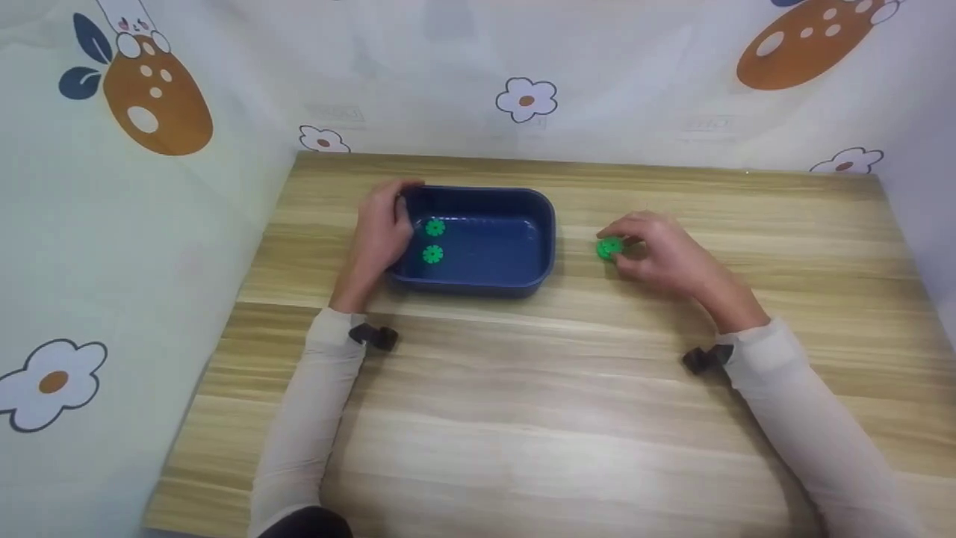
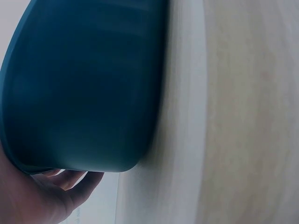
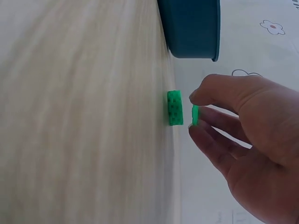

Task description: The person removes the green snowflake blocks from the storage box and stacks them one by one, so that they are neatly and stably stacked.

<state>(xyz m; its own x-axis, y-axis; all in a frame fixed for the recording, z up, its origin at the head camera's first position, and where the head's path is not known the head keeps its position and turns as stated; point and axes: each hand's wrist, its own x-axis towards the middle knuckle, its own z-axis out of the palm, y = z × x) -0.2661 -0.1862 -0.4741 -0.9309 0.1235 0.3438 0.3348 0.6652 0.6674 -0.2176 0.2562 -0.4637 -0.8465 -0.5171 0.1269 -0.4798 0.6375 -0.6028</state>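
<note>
My left hand (image 1: 381, 230) grips the left end of a dark blue rectangular bin (image 1: 489, 254), thumb inside the wall and fingers outside. Two green notched plastic discs, a far one (image 1: 435, 227) and a near one (image 1: 432, 255), lie flat on the bin's floor toward its left side. To the right of the bin, my right hand (image 1: 668, 252) pinches one green notched disc (image 3: 195, 115) between thumb and fingertips. A short stack of green discs (image 3: 175, 108) stands on the table just below the pinched one, with a gap between them in the right wrist view.
The wood-grain table (image 1: 508, 418) runs back to a white wall covering (image 1: 418, 82) with flower and fruit prints. A similar covering (image 1: 112, 246) borders the left side. Each sleeved wrist carries a small black device, the left one (image 1: 373, 336) near the bin's front corner.
</note>
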